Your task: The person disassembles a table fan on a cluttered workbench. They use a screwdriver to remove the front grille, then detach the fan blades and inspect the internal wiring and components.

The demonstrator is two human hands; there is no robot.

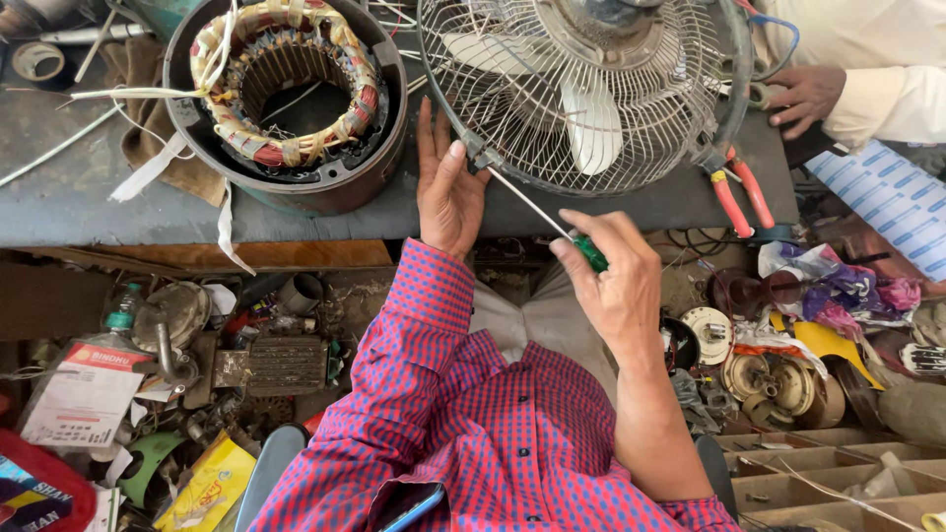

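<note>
The right hand (616, 286) grips a green-handled steel screwdriver (552, 225), shaft slanting up-left to the round wire fan guard (473, 118)'s rim, where the open left hand (448, 192) rests.

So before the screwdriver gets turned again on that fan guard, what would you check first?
1. Screwdriver tip seated at the clip on the fan guard rim: looks ok, the tip meets it.
2. Right hand grips the green handle: ok.
3. Left hand steadies the rim beside the clip: ok, thumb rests by it.
4. Fingers clear of the blades: ok, the guard covers them.
5. Fan unplugged: cannot tell.
6. Another person's hand at the far rim: not ok, close to the work.
</note>
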